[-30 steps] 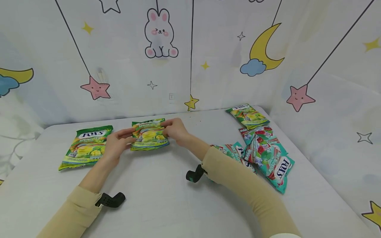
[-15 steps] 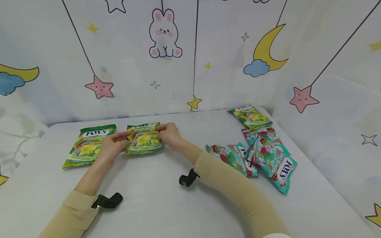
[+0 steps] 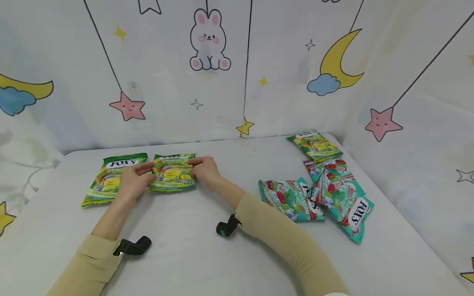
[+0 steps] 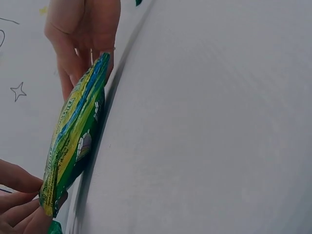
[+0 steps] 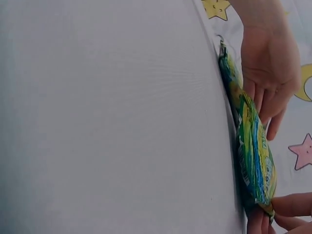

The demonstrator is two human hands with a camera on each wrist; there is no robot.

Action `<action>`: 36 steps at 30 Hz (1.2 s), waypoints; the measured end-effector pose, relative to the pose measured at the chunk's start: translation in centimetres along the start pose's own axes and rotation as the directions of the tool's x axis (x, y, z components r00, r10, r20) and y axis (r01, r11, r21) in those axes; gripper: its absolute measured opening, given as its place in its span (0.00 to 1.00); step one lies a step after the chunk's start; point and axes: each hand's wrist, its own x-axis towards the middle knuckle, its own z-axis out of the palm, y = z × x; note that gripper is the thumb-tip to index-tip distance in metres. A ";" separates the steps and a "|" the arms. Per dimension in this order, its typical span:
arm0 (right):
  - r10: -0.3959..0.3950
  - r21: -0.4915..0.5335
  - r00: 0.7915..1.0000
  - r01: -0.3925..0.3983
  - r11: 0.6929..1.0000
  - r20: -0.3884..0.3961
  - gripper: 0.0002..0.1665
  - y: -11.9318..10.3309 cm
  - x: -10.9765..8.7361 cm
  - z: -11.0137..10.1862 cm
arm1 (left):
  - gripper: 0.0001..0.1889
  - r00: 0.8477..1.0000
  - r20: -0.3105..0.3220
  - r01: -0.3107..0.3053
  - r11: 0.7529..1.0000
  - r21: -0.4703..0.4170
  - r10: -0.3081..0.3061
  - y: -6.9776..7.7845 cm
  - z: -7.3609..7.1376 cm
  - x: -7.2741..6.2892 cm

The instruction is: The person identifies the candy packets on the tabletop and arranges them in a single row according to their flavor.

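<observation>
Both hands hold a small green-and-yellow candy bag point(image 3: 173, 174) at the back left of the table. My left hand point(image 3: 135, 181) pinches its left edge, thumb on one side and fingers on the other, as the left wrist view shows. At the right edge, the thumb and fingers of my right hand point(image 3: 207, 172) pinch the bag. Whether the bag touches the table is hard to tell. Just left of it lies a larger Fox's Springtea candy bag point(image 3: 105, 181), partly hidden by my left hand.
On the right lie several teal mint candy bags point(image 3: 290, 199), some overlapping. Another green-and-yellow candy bag point(image 3: 316, 146) is behind them at the back right corner. The white table point(image 3: 185, 242) ends at a patterned cloth wall point(image 3: 166, 82).
Both hands have moved the small candy bag leftward, closer to the larger bag beside it. The view has turned slightly left, and one teal bag partly covered by the right arm now shows fully.
</observation>
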 end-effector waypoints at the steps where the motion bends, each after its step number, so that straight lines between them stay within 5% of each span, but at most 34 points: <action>1: -0.003 0.008 1.000 0.003 1.000 0.004 0.22 0.1 0.0 0.1 | 0.28 1.000 -0.007 -0.001 1.000 0.018 0.001 0.0 -0.1 0.0; 13: -0.053 0.058 0.997 0.050 0.997 0.048 0.23 1.7 0.1 1.3 | 0.29 0.999 -0.024 -0.021 0.964 0.263 0.028 -0.3 -1.0 0.2; 36: -0.176 -0.059 0.972 0.187 0.981 0.155 0.25 3.3 0.0 1.0 | 0.31 1.000 0.000 0.000 0.979 0.205 0.001 -1.2 -2.2 0.8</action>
